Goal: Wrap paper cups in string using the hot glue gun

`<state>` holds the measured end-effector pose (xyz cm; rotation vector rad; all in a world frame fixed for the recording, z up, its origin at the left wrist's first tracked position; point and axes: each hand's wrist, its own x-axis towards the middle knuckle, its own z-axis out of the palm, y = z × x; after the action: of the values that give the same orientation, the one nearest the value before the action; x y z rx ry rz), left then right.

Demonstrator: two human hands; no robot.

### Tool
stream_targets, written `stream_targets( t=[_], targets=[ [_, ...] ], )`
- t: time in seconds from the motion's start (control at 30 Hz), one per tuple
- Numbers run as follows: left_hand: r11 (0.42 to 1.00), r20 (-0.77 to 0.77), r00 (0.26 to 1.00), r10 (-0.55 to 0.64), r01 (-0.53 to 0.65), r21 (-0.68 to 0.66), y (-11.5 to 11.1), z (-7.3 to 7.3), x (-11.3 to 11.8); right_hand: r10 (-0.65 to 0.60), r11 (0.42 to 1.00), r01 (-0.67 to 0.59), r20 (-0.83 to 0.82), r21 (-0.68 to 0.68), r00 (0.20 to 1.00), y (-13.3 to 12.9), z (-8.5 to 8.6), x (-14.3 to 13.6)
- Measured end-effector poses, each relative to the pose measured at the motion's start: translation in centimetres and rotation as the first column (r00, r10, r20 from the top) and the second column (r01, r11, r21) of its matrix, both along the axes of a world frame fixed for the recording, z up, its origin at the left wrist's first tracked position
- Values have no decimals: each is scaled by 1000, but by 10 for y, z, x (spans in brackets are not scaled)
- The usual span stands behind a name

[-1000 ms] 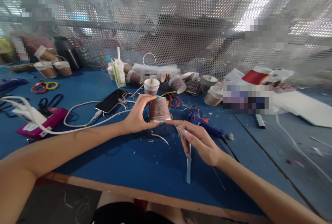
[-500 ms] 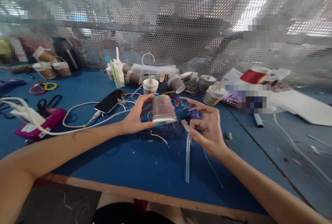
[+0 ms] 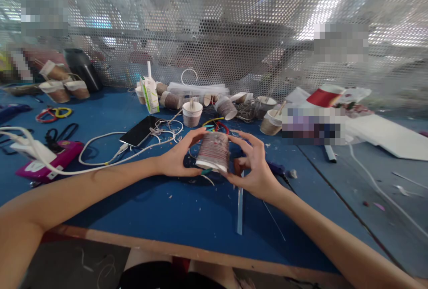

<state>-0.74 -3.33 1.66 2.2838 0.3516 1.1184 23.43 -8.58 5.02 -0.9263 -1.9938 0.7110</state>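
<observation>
A cup wrapped in brownish cord (image 3: 214,151) is held up over the blue table, its white rim facing down and tilted. My left hand (image 3: 180,155) grips it from the left, thumb at the rim and fingers at the upper end. On the other side, my right hand (image 3: 254,164) has its fingers and thumb on the cup's right edge. A clear flat strip (image 3: 240,213) lies below my right hand. Behind the cup are red and yellow loops, partly hidden.
A phone (image 3: 139,131) with a white cable lies left, near a magenta device (image 3: 63,157). Wrapped cups, a drink carton (image 3: 150,95) and white sticks line the back by a perforated screen. A white board (image 3: 394,135) lies right.
My right hand has moved left onto the cup; the pale scrap it pinched no longer shows. The cup has shifted slightly down and right and turned a little.
</observation>
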Motion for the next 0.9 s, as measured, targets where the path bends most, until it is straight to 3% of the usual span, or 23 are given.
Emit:
stream_targets(
  t=[0.3,0.37,0.43,0.5,0.57,0.63,0.67,0.73,0.83,0.9],
  targets=[
    [963,-73,965,250,-241,118,-4,2,1,33,987,-41,58,157,998,-2,0,1],
    [933,-15,938,345,-341,112,-4,1,1,-34,973,13,87,231,996,5,6,12],
    [895,70,897,437,-441,65,-2,-3,1,-185,944,123,183,306,965,15,13,25],
    [860,144,849,508,-510,-21,2,-7,1,-392,883,248,337,398,856,24,18,37],
    [839,184,819,544,-533,-110,6,-10,2,-589,784,366,414,502,694,32,21,46],
    [834,201,810,550,-525,-167,10,-13,2,-674,736,454,481,502,561,36,21,52],
    [836,206,812,547,-518,-181,11,-13,2,-654,756,481,542,444,528,37,22,55],
    [842,210,817,536,-504,-191,12,-14,2,-507,845,469,666,258,547,39,24,63],
    [855,215,829,516,-482,-193,12,-13,2,-235,956,290,709,45,665,40,29,76],
    [868,237,836,495,-460,-190,11,-13,2,-136,980,201,701,-11,700,41,31,83]
  ],
)
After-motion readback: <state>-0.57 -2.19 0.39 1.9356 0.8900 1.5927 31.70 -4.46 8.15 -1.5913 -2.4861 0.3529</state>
